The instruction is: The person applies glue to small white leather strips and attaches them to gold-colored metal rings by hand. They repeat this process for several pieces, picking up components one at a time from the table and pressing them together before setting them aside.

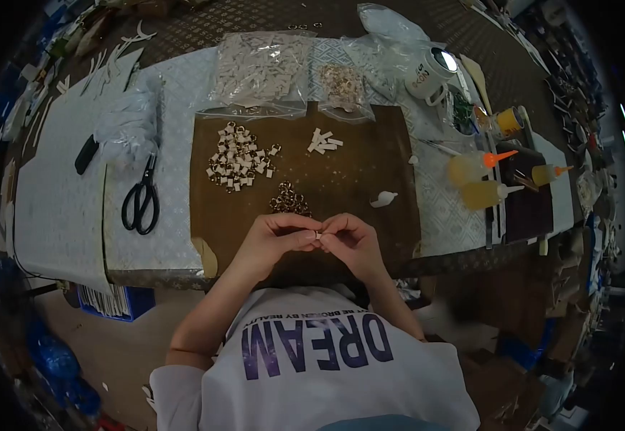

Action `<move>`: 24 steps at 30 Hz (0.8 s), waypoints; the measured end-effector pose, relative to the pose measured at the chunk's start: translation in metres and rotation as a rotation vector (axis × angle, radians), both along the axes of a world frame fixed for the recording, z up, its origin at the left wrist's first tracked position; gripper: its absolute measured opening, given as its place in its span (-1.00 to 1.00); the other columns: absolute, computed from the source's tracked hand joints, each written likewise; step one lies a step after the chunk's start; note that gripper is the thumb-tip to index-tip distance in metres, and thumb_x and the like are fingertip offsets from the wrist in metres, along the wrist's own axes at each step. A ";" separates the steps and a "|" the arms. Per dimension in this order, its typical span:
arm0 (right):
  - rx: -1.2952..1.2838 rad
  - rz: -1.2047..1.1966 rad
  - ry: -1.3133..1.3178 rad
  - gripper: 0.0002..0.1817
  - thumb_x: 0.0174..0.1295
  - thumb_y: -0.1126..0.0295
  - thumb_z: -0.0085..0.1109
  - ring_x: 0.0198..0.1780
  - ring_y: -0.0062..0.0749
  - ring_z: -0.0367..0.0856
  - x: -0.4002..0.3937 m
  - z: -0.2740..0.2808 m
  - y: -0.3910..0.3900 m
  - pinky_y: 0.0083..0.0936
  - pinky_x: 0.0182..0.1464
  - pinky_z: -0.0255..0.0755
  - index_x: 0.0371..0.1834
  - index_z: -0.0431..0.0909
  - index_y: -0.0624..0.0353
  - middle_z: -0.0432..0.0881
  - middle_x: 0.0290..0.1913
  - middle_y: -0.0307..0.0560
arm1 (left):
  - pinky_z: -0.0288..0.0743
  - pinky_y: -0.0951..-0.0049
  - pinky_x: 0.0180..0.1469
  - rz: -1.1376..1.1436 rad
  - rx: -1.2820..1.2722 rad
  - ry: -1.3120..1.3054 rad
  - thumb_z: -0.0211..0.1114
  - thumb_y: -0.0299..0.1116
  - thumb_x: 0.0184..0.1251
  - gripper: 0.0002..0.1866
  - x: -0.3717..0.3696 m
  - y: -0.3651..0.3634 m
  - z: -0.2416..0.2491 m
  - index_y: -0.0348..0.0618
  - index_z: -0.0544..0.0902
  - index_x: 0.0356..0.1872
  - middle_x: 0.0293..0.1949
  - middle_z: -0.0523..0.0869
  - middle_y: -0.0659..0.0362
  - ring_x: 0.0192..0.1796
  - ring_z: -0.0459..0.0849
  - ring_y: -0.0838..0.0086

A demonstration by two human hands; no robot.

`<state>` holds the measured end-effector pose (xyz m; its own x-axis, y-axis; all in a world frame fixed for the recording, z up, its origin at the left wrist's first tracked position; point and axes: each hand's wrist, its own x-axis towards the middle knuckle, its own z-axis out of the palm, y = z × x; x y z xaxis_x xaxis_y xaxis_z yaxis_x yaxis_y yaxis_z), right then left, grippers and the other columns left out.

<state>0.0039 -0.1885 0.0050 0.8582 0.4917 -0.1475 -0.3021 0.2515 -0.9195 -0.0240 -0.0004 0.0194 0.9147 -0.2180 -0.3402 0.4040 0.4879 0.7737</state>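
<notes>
My left hand point(278, 241) and my right hand point(353, 246) meet at the near side of a brown mat. Both are closed, thumbs and fingertips pinching a small white strip point(318, 235) between them; most of it is hidden by the fingers. Just beyond my left fingers lies a heap of bare brass-coloured metal rings point(289, 199). Farther left is a larger pile of rings with white tabs point(237, 159) folded on them. Several loose white strips point(324, 141) lie on the far part of the mat.
Bags of white pieces point(262, 68) and metal fittings point(343, 87) lie beyond the mat point(370, 165). Black scissors point(141, 197) rest on the left. At right stand a white mug point(427, 77) and yellow-filled squeeze bottles point(481, 194). A crumpled white scrap point(383, 198) lies on the mat.
</notes>
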 end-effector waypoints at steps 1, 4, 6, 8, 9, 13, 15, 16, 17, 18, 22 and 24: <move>0.006 -0.016 -0.019 -0.94 0.18 0.61 0.17 -0.26 -0.61 0.55 0.001 -0.002 0.000 -0.68 -0.20 0.47 -0.32 0.50 0.26 0.55 -0.15 -0.14 | 0.57 0.56 -0.14 0.014 0.024 -0.009 0.31 -0.55 0.19 -0.80 0.000 -0.002 -0.001 -0.34 0.66 -0.15 -0.26 0.72 0.10 -0.23 0.68 0.51; -0.066 -0.028 -0.034 -0.94 0.19 0.60 0.18 -0.27 -0.61 0.55 0.000 -0.006 -0.003 -0.69 -0.19 0.47 -0.32 0.50 0.26 0.55 -0.17 -0.15 | 0.57 0.57 -0.12 0.045 0.117 -0.055 0.32 -0.55 0.18 -0.81 -0.003 -0.006 -0.001 -0.34 0.66 -0.17 -0.25 0.72 0.10 -0.22 0.68 0.53; -0.057 -0.026 -0.033 -0.93 0.18 0.60 0.18 -0.25 -0.64 0.54 -0.002 -0.006 -0.001 -0.70 -0.18 0.44 -0.31 0.49 0.27 0.55 -0.20 -0.18 | 0.56 0.58 -0.12 0.063 0.186 -0.121 0.32 -0.56 0.17 -0.82 -0.005 -0.008 0.000 -0.33 0.66 -0.18 -0.26 0.72 0.11 -0.23 0.68 0.54; -0.078 -0.034 -0.029 -0.93 0.19 0.60 0.18 -0.25 -0.65 0.53 -0.003 -0.005 -0.001 -0.71 -0.18 0.43 -0.30 0.49 0.28 0.54 -0.22 -0.21 | 0.56 0.58 -0.12 0.070 0.216 -0.123 0.34 -0.58 0.15 -0.81 -0.007 -0.008 -0.006 -0.32 0.67 -0.19 -0.27 0.72 0.12 -0.24 0.68 0.54; -0.101 -0.041 -0.027 -0.93 0.20 0.60 0.18 -0.25 -0.66 0.52 -0.004 -0.003 -0.002 -0.71 -0.18 0.43 -0.30 0.49 0.28 0.54 -0.22 -0.22 | 0.56 0.59 -0.12 0.074 0.231 -0.126 0.34 -0.59 0.14 -0.81 -0.007 -0.006 -0.010 -0.31 0.67 -0.19 -0.27 0.73 0.12 -0.25 0.68 0.54; -0.177 -0.420 -0.191 -0.95 0.24 0.60 0.13 -0.32 -0.70 0.47 -0.011 -0.009 -0.008 -0.74 -0.22 0.39 -0.27 0.47 0.29 0.51 -0.31 -0.28 | 0.56 0.58 -0.12 0.082 0.016 0.046 0.35 -0.55 0.15 -0.80 -0.005 0.000 -0.021 -0.27 0.66 -0.18 -0.28 0.72 0.13 -0.24 0.69 0.52; -0.300 -0.604 -0.387 -0.77 0.23 0.55 0.17 -0.25 -0.64 0.38 -0.010 -0.025 -0.024 -0.70 -0.16 0.33 -0.08 0.40 0.24 0.43 -0.18 -0.24 | 0.56 0.56 -0.12 0.087 -0.066 0.134 0.35 -0.53 0.16 -0.80 -0.003 0.004 -0.023 -0.26 0.65 -0.17 -0.29 0.72 0.14 -0.23 0.69 0.50; -0.338 -0.724 -0.440 -0.71 0.22 0.53 0.19 -0.23 -0.62 0.36 -0.006 -0.029 -0.026 -0.68 -0.14 0.32 -0.03 0.37 0.23 0.40 -0.14 -0.21 | 0.57 0.55 -0.12 0.089 -0.084 0.138 0.34 -0.52 0.17 -0.80 -0.004 0.005 -0.024 -0.25 0.65 -0.16 -0.28 0.71 0.14 -0.23 0.69 0.49; -0.378 -0.846 -0.495 -0.66 0.21 0.51 0.21 -0.20 -0.59 0.34 -0.001 -0.033 -0.030 -0.66 -0.12 0.31 0.01 0.34 0.21 0.37 -0.10 -0.19 | 0.57 0.54 -0.12 0.089 -0.104 0.141 0.34 -0.52 0.18 -0.80 -0.004 0.007 -0.025 -0.25 0.64 -0.15 -0.28 0.71 0.15 -0.23 0.70 0.49; -0.492 -0.809 -0.533 -0.47 0.17 0.46 0.27 0.01 -0.46 0.34 0.006 -0.033 -0.035 -0.54 0.05 0.30 0.17 0.24 0.20 0.30 0.10 -0.10 | 0.57 0.53 -0.12 0.087 -0.124 0.144 0.34 -0.51 0.19 -0.80 -0.003 0.007 -0.026 -0.24 0.64 -0.15 -0.28 0.71 0.15 -0.22 0.70 0.48; -0.546 -0.613 -0.462 -0.37 0.19 0.48 0.24 0.24 -0.35 0.32 0.024 -0.038 -0.037 -0.44 0.24 0.25 0.30 0.17 0.27 0.27 0.25 -0.02 | 0.58 0.53 -0.12 0.074 -0.135 0.151 0.33 -0.52 0.19 -0.80 -0.003 0.008 -0.025 -0.25 0.64 -0.15 -0.26 0.71 0.15 -0.22 0.70 0.47; -0.460 -0.541 -0.355 -0.46 0.21 0.51 0.20 0.17 -0.40 0.38 0.026 -0.041 -0.041 -0.50 0.19 0.30 0.26 0.25 0.28 0.32 0.20 -0.04 | 0.58 0.54 -0.12 0.074 -0.115 0.148 0.34 -0.52 0.18 -0.80 -0.004 0.009 -0.023 -0.24 0.64 -0.15 -0.28 0.71 0.15 -0.23 0.70 0.48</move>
<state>0.0300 -0.2295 -0.0358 0.9944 -0.0508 0.0930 0.0845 -0.1494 -0.9852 -0.0278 0.0086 -0.0037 0.8716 -0.1973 -0.4487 0.4690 0.6018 0.6464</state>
